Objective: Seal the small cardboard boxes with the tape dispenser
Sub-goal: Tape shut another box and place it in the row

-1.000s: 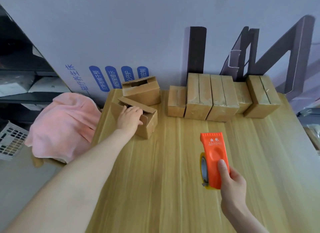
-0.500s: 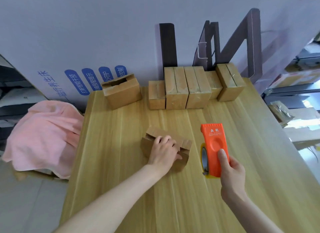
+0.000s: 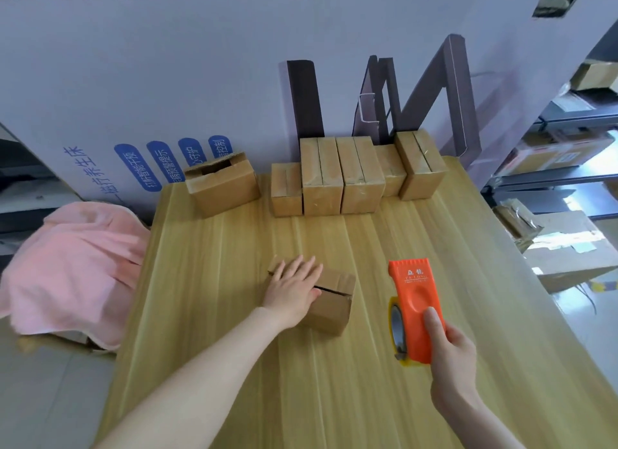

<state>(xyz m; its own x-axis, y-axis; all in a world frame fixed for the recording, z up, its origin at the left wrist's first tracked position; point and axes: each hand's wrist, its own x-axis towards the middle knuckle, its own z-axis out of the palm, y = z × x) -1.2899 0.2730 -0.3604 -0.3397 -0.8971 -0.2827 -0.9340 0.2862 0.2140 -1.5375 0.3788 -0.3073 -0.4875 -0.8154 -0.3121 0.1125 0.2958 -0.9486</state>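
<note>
The left hand (image 3: 294, 288) lies flat on the small cardboard box (image 3: 331, 311) near the middle of the wooden table (image 3: 334, 398). Its palm is down and its fingers are straight and spread over the top flaps, curling round nothing. A dark slit shows along the box's top seam beside the thumb (the flaps are not flush there).

The right hand (image 3: 451, 358) grasps the orange tape dispenser (image 3: 414, 308) by its lower end. The thumb lies along the orange face and the serrated edge points away from the person. The dispenser is to the right of the box and apart from it; whether it touches the table cannot be told.

At the table's far edge stands an open-topped box (image 3: 222, 184). To its right, a row of closed boxes (image 3: 354, 178) stands against a white panel (image 3: 167, 81). A pink cloth (image 3: 73, 264) lies off the table's left side.
</note>
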